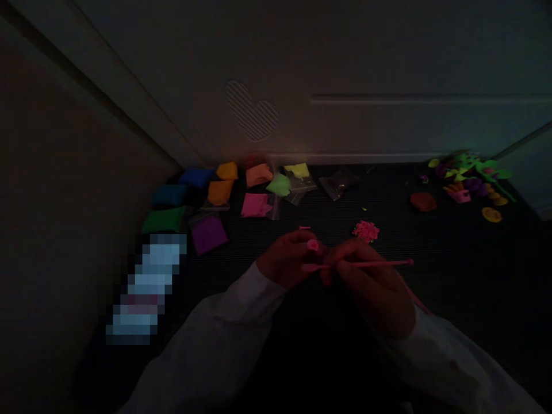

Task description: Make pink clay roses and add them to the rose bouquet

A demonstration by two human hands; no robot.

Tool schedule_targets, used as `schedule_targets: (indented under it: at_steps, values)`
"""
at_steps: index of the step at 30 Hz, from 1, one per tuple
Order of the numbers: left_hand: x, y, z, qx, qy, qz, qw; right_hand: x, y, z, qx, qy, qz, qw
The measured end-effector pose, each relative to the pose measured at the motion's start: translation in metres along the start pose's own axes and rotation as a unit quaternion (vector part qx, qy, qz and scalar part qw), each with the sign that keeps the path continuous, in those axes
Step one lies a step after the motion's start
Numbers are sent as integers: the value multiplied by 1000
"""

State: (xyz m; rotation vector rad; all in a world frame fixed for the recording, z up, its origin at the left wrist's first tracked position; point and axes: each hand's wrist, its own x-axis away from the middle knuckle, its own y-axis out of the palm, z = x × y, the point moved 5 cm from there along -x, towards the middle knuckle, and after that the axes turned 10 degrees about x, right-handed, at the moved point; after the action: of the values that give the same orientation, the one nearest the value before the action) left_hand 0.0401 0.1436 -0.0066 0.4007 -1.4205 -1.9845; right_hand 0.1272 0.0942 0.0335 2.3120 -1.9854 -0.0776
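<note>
The scene is very dark. My left hand (290, 259) is closed in a pinch on a small pink clay piece (313, 245). My right hand (371, 287) is closed around a thin pink sculpting tool (379, 264), which lies level and reaches from beside the clay piece out to the right. Both hands meet low over a dark ribbed mat (388, 241), and both arms wear white sleeves. A small heap of pink clay bits (366, 230) lies on the mat just beyond my right hand.
Several bags of coloured clay (219, 192) lie at the back left, some opened (340, 182). At the back right stand a clay flower model (470, 175), an orange lump (423, 201) and a yellow disc (491, 214). A white panel with a heart (252, 112) closes the back.
</note>
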Motion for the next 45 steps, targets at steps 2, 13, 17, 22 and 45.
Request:
schedule_targets:
  at_steps: [2, 13, 17, 22, 45]
  values:
    - [-2, -5, 2, 13, 16, 31, 999, 2, 7, -7, 53, -4, -67, 996]
    - [-8, -14, 6, 43, 38, 92, 994, -6, -140, -10, 659, 140, 242, 698]
    - [-7, -14, 5, 43, 38, 100, 993, -11, -145, 12, 722, 205, 152, 643]
    - [-7, -10, 4, 37, 28, 92, 995, -10, -139, 14, 748, 191, 146, 618]
    - [-6, -12, 3, 34, 17, 105, 994, -15, -100, 0, 689, 105, 218, 683]
